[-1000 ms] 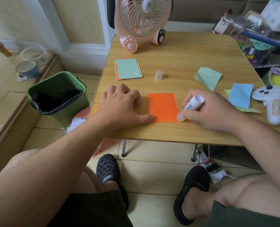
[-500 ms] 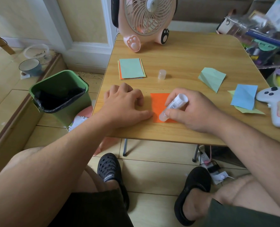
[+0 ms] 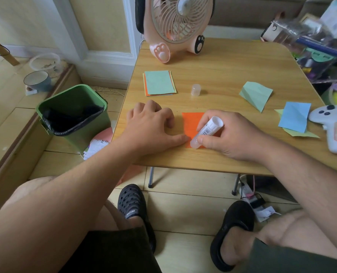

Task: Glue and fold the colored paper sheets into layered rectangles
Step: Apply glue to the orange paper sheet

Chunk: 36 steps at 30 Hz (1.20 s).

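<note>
Gripping the white glue stick (image 3: pixel 207 131), the right hand (image 3: pixel 230 134) is angled so glue meets the orange paper rectangle (image 3: pixel 191 123). The sheet's near corner is pinned by the left hand (image 3: pixel 149 127), thumb outstretched, other fingers loosely curled, preventing sliding.

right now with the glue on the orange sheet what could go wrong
The left hand pins the orange sheet only at one corner with its thumb, so it may twist or wrinkle under the glue stick. The stick's tip sits near the sheet's front edge and could smear the table. The cap stands loose and might get knocked off.
</note>
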Each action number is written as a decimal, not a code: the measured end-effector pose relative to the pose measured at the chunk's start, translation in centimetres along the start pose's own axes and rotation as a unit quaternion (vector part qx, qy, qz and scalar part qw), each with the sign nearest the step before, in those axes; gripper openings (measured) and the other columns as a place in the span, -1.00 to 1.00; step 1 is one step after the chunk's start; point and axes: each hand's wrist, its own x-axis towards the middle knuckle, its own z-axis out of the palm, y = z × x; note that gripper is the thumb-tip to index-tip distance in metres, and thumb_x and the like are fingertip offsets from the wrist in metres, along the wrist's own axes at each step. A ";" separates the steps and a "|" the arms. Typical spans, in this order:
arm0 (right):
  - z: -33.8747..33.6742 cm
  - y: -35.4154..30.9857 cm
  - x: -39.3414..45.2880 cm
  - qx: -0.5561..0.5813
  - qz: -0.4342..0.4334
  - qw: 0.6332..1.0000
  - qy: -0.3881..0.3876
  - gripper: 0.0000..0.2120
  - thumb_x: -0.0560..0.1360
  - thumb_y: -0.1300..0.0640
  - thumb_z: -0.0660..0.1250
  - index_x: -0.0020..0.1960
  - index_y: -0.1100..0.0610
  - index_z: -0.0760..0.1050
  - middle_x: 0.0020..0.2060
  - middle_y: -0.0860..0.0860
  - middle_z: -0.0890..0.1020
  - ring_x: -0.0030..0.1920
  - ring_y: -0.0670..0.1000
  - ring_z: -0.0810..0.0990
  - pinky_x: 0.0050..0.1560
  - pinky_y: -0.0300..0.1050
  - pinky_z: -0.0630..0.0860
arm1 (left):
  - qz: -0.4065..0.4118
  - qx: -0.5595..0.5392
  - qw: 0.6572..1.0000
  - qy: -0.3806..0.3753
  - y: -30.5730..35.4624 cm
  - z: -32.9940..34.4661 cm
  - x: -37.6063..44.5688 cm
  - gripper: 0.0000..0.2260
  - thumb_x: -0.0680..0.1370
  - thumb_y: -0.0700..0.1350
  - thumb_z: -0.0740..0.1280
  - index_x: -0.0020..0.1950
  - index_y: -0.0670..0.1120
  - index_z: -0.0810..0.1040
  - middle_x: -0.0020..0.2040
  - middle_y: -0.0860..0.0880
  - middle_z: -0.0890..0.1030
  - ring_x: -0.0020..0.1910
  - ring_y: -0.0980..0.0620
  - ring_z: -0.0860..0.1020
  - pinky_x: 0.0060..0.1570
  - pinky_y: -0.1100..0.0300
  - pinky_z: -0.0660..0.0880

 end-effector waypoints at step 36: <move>-4.8 3.1 -1.3 -0.020 0.046 0.994 0.092 -0.88 0.48 0.11 0.49 -0.13 -0.01 0.55 -0.26 -0.18 0.61 -0.24 -0.07 0.54 -0.18 -0.05 0.46 | 0.007 0.005 1.000 -0.007 -0.1 -0.2 0.0 -0.51 0.36 0.56 0.31 -0.01 0.20 0.45 0.15 0.08 0.35 0.26 -0.08 0.30 0.35 -0.07 0.19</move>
